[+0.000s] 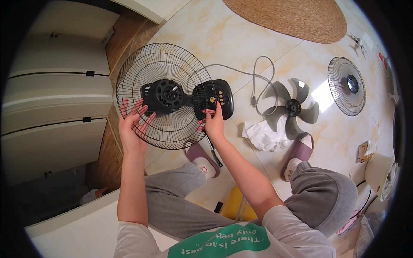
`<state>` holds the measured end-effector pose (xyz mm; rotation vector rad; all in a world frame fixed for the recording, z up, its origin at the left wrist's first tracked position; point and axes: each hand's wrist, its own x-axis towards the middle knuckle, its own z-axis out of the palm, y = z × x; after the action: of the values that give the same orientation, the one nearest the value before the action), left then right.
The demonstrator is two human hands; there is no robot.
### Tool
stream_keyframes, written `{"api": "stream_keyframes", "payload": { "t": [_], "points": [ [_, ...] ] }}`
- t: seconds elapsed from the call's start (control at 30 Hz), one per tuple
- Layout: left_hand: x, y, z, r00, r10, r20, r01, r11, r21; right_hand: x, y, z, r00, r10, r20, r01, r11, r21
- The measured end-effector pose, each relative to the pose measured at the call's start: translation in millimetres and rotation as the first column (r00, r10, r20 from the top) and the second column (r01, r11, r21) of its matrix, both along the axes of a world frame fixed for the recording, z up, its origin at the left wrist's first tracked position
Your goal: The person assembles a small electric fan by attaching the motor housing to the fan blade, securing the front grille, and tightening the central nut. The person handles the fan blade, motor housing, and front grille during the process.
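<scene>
Beneath you spread a pale, glossy tiled floor [241,47] with tan marbling. The black fan base [227,96] rested on it, and its grey cord [273,71] looped across the tiles toward a dark fan blade [293,108]. A crumpled white sheet [264,136] lay against the blade's near side. Farther right lay a round wire grille [344,86]; beyond was a curved woven mat [292,19]. Near your left slipper [198,153] lay a slim black-handled screwdriver [218,161].

Open floor [206,38] at top centre gives passage above the cord [254,84]; right of centre, the fan blade [293,107] and white cloth [263,136] obstruct, and cabinets [51,99] wall off the left
</scene>
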<state>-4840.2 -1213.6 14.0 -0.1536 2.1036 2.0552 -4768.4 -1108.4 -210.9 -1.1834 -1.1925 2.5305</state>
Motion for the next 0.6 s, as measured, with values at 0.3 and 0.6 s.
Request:
{"api": "stream_keyframes", "payload": {
  "t": [0.3, 0.6],
  "points": [
    [-28.0, -2.6, 25.3, 0.998, 0.031, 0.057, -0.022, 0.988, -0.154, 11.4, -19.2, 25.3, 0.999, 0.006, -0.033, -0.009, 0.995, -0.103],
    [-28.2, -44.7, 6.6, 1.000, -0.005, 0.012, 0.009, 0.935, -0.354, 15.6, -41.4, 22.6, 1.000, 0.024, -0.001, -0.024, 1.000, 0.013]
  ]
}}
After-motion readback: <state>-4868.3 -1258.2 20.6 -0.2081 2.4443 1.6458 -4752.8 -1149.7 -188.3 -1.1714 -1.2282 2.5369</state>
